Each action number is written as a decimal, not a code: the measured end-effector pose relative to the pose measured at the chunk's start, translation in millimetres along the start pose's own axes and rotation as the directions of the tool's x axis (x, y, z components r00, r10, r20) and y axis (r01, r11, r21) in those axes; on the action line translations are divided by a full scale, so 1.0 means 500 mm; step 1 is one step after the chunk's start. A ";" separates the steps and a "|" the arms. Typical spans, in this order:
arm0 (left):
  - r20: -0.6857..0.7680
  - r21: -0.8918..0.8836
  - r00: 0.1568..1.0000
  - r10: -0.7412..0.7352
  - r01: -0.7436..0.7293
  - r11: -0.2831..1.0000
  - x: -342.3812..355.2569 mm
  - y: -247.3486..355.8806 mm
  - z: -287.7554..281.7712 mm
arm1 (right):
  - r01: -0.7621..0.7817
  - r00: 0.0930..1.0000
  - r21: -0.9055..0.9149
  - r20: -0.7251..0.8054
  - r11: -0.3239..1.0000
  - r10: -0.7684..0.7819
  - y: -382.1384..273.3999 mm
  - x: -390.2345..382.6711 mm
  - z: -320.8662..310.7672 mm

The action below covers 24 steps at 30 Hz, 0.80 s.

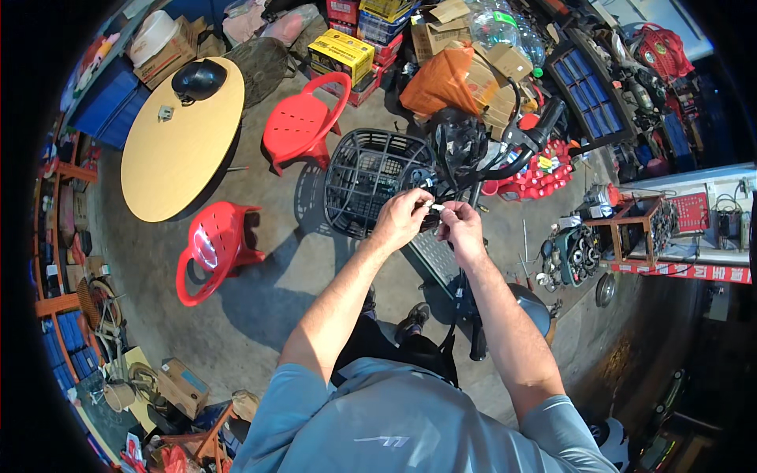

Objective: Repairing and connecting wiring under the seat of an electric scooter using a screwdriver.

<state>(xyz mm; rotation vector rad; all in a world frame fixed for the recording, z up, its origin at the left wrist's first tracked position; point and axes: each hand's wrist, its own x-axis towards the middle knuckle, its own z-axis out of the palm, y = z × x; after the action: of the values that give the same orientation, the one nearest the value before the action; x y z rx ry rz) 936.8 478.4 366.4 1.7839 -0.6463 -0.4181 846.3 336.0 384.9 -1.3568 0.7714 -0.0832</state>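
Observation:
My left hand (pixel 400 217) and my right hand (pixel 462 229) meet just in front of me, fingertips pinched. Between them is a small white piece (pixel 435 207), possibly a plug or wire connector; it is too small to tell. Both hands are closed on it, above the front of a two-wheeled scooter. Close by on the far left side of my hands is the scooter's black wire basket (pixel 378 162). One black handlebar grip (pixel 544 126) points away to the far right, while the other grip (pixel 478 343) lies beneath my right forearm.
Two red plastic chairs (pixel 303 122) (pixel 217 244) stand to the left, near a round wooden table (pixel 181 150) holding a black helmet (pixel 199 80). Boxes, an orange bag (pixel 441 83) and plastic bottles are piled at the back. Engine parts (pixel 579 252) lie on the floor at right.

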 end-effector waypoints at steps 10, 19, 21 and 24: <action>0.211 -0.081 0.948 -0.238 0.260 0.962 0.010 0.002 -0.020 | 0.081 0.997 -0.150 0.010 0.985 -0.080 -0.011 0.006 0.008; 0.285 -0.304 0.939 -0.194 0.280 0.911 0.022 -0.062 -0.001 | 0.167 0.985 -0.326 0.014 0.931 -0.172 -0.010 0.009 0.012; 0.305 -0.292 0.931 -0.203 0.294 0.910 0.024 -0.060 0.001 | 0.180 0.982 -0.361 0.013 0.915 -0.188 -0.013 0.008 0.008; 0.327 -0.281 0.922 -0.208 0.305 0.910 0.023 -0.053 0.000 | 0.179 0.981 -0.429 0.011 0.886 -0.192 -0.021 0.001 0.005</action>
<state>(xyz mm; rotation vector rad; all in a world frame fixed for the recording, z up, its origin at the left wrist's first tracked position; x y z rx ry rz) 951.8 476.9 341.5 1.5015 -0.5040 -0.9320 852.1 335.2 394.0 -1.8539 0.7077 -0.0891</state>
